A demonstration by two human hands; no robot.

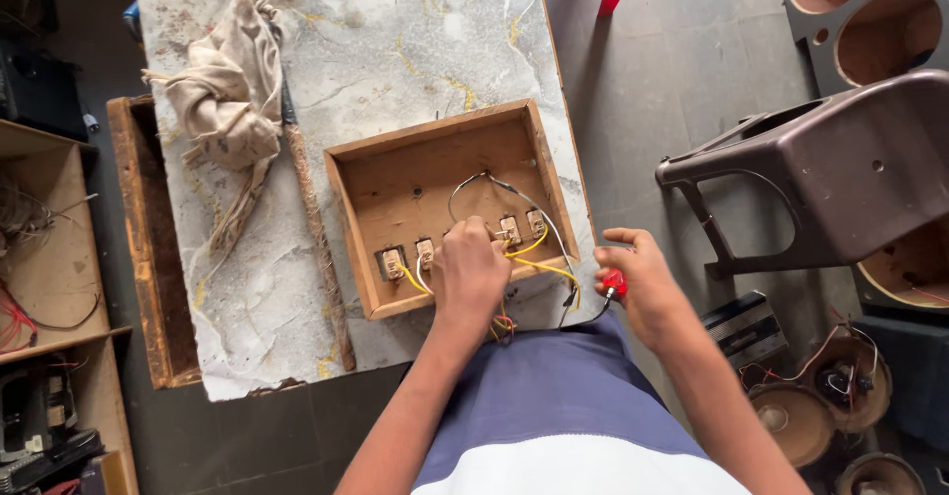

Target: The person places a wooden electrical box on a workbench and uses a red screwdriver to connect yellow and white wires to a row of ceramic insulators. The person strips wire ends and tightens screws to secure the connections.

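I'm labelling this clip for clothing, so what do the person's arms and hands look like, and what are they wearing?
Both arms are bare from wrist to above the elbow: no sleeves reach into view. The left hand and right hand wear no gloves; no rings, watch or bands show. Below them are a white shirt hem and blue-grey trousers.

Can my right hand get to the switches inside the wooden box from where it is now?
Probably yes: the right hand holds a red tool just beside the open-topped wooden box, though the left hand covers some switches.

Soft even daylight, sharp focus
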